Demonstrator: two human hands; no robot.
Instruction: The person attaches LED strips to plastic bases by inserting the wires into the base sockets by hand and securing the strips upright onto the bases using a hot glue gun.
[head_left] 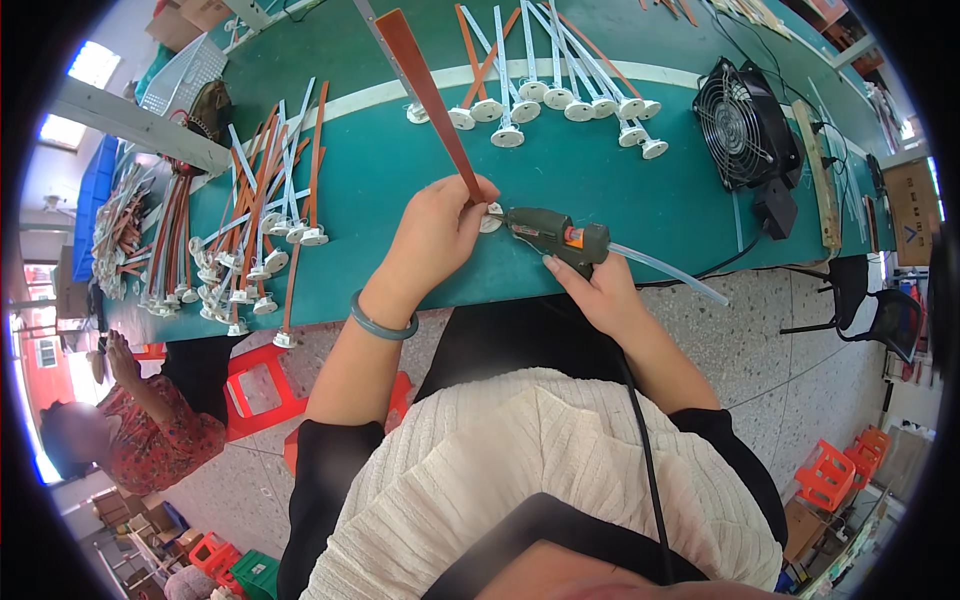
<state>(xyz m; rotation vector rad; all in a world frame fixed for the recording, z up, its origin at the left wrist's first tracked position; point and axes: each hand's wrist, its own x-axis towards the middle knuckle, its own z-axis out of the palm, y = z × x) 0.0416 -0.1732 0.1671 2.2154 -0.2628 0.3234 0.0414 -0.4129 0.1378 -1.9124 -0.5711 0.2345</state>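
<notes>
My left hand (432, 232) pinches the lower end of a long brown strip (428, 92), which stands up from the table. At its foot is a small white disc (489, 223), partly covered by my fingers. My right hand (608, 298) is wrapped round the grip of a dark glue gun (543, 226). The gun's nozzle points left and meets or nearly meets the disc; I cannot tell which. A translucent glue stick (672, 273) sticks out of the gun's back. From the gun, a black cord (642, 440) hangs down across my front.
On the green table (380, 150), several strips with white discs (555, 95) lie at the back and more are heaped at the left (255, 215). A black fan (745, 125) stands at the right, beside a power strip (815, 175). A co-worker (165, 430) sits at the far left.
</notes>
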